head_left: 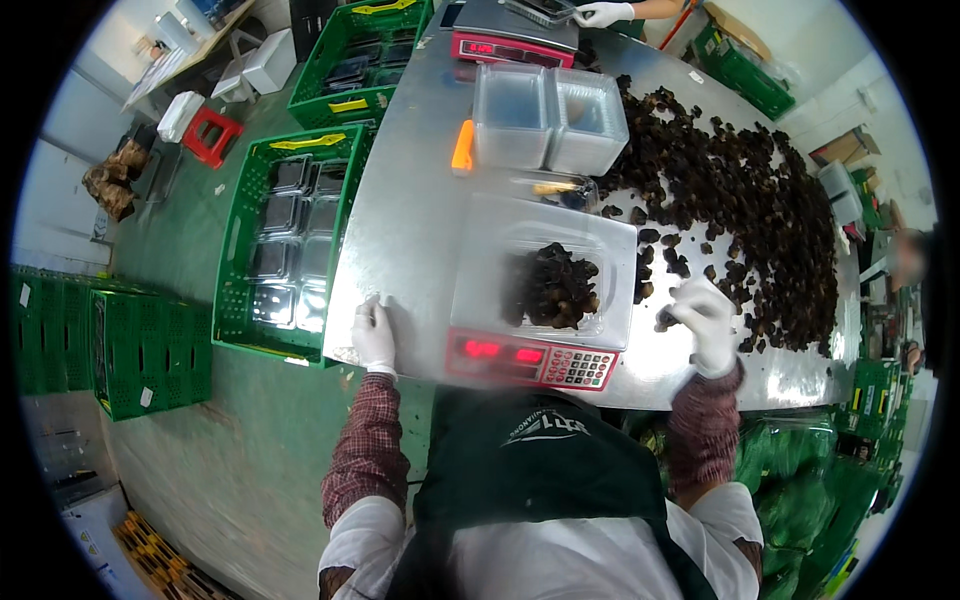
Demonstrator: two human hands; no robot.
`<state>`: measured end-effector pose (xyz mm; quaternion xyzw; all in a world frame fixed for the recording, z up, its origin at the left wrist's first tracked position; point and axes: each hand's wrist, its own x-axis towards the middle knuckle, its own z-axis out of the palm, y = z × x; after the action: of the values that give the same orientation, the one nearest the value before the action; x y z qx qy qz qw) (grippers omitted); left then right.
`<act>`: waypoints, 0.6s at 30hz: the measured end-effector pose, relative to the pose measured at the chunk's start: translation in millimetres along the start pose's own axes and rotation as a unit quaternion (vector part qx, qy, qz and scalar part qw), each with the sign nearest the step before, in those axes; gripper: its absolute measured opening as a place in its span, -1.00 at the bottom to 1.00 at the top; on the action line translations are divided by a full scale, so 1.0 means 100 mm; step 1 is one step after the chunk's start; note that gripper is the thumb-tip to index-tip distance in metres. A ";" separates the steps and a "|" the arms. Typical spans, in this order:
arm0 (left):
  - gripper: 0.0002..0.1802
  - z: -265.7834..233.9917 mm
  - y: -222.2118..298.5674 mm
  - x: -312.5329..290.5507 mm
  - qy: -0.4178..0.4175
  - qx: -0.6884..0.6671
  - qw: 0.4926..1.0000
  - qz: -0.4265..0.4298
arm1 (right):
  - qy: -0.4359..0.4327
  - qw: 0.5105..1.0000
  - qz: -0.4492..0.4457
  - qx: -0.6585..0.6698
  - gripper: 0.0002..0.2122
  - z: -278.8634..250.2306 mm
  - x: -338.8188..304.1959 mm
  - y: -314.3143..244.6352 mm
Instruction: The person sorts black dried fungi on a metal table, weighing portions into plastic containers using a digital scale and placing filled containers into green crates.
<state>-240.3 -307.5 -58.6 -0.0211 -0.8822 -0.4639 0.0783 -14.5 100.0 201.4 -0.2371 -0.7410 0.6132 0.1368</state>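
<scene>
A clear plastic tray [608, 262] stands on the digital scale [480, 270], with a heap of dark wood ear mushrooms [562, 288] in it. Right of the scale, my white-gloved right hand [708, 322] pinches a small dark piece of wood ear mushroom [664, 318] just above the metal table. My left hand [373, 335], gloved too, rests with curled fingers at the table's left edge, and nothing shows in it. A broad spread of loose wood ear mushrooms [745, 205] covers the table on the right.
Beyond the scale stand stacks of clear trays [512, 115] beside an orange-handled tool [463, 147]. A green crate [232, 265] of packed boxes adjoins the table's left side. At the far end, another person's gloved hand [603, 14] touches a box on a second scale [500, 45].
</scene>
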 end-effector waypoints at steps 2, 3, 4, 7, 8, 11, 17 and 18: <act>-0.77 -0.04 0.39 0.14 0.018 -0.113 0.991 -0.065 | -0.001 0.997 -0.069 -0.034 -0.79 -0.68 -0.42 0.42; -0.77 -0.10 0.56 0.21 0.004 -0.154 0.983 -0.103 | -0.025 0.999 0.033 0.028 -0.77 -1.00 -0.73 0.67; -0.77 -0.17 0.77 0.29 -0.010 -0.191 0.972 -0.136 | -0.067 0.998 0.002 0.005 -0.63 -1.08 -0.99 0.86; -0.77 -0.20 1.67 0.45 -0.088 -0.356 0.916 -0.164 | -0.221 0.783 0.541 -0.214 -0.38 -1.93 -2.25 2.09; -0.76 -0.27 1.87 0.45 -0.113 -0.367 0.912 -0.143 | -0.204 0.675 0.545 -0.453 -0.39 -2.01 -2.36 2.12; -0.73 -0.24 2.29 0.43 -0.192 -0.414 0.883 -0.107 | -0.058 0.641 0.512 -0.569 -0.46 -2.34 -2.56 2.24; -0.62 0.22 2.75 0.32 -0.307 -0.517 0.787 -0.139 | 0.101 0.845 0.073 -0.521 -0.88 -1.63 -1.42 1.86; -0.62 0.32 2.86 0.27 -0.330 -0.539 0.758 -0.161 | 0.102 0.837 0.137 -0.520 -0.74 -1.61 -1.30 1.82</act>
<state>-238.9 -119.7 161.0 -0.0693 -0.4483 -0.8327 -0.3175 208.5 193.0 69.2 -0.4336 -0.8926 0.1221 -0.0172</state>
